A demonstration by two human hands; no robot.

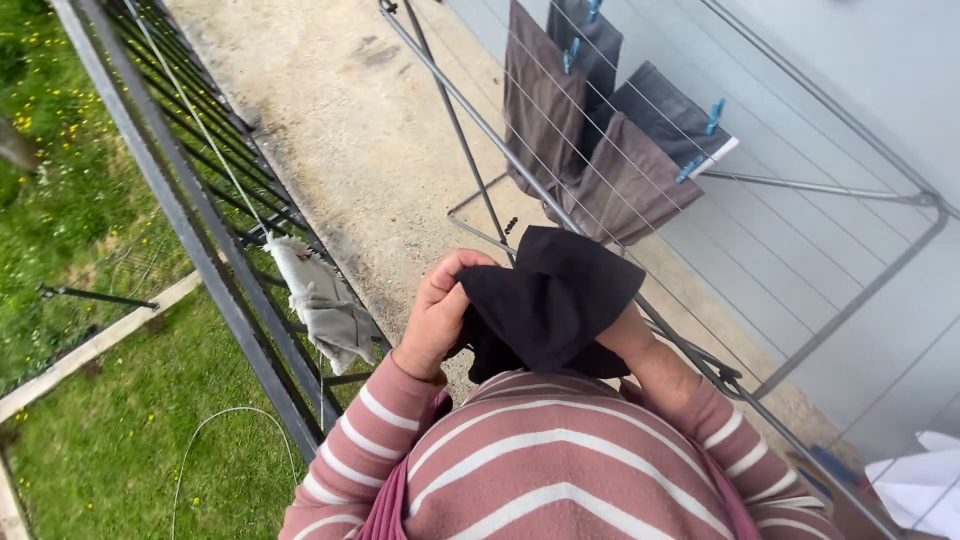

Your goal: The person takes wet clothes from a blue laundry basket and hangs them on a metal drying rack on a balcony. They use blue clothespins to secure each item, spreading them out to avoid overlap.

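Left hand (pixel 437 312) pinches the black cloth (pixel 548 300) at its left edge, right hand (pixel 628 330) hidden inside it, fingers unseen, drying rack (pixel 560 215) just beyond.

black cloth (pixel 550 300): 1 | hung cloths (pixel 540 105): 4 | blue pegs (pixel 714 115): 4 | drying rack (pixel 850 300): 1

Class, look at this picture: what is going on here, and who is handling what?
A person in a striped top stands on a balcony beside a drying rack. The left hand pinches the edge of a black cloth; the right hand is tucked under it, hidden. Grey cloths already hang on the rack, held by blue pegs. A pale rag hangs at the railing.
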